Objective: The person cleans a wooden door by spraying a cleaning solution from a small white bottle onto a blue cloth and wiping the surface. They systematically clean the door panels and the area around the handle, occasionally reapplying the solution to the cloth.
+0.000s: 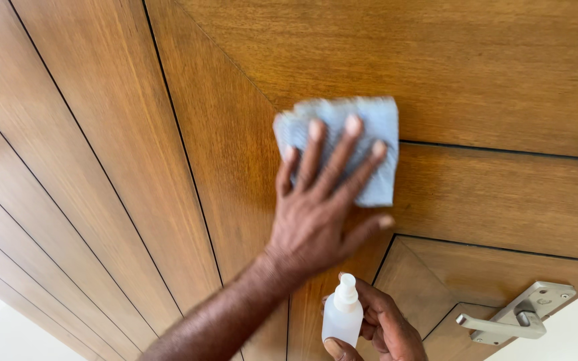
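My left hand (316, 214) lies flat with its fingers spread on a folded light-blue cloth (379, 124), pressing it against a brown wooden door (135, 134). The cloth sits at a dark groove between two panels. Lower down, my right hand (389, 331) holds a small white spray bottle (342, 319) upright by its body, nozzle at the top, just below my left wrist and close to the door.
A silver metal lever handle (516, 317) on a plate sticks out from the door at the lower right. Dark grooves divide the door into slanted panels. Pale surfaces show past the door at the lower left and lower right corners.
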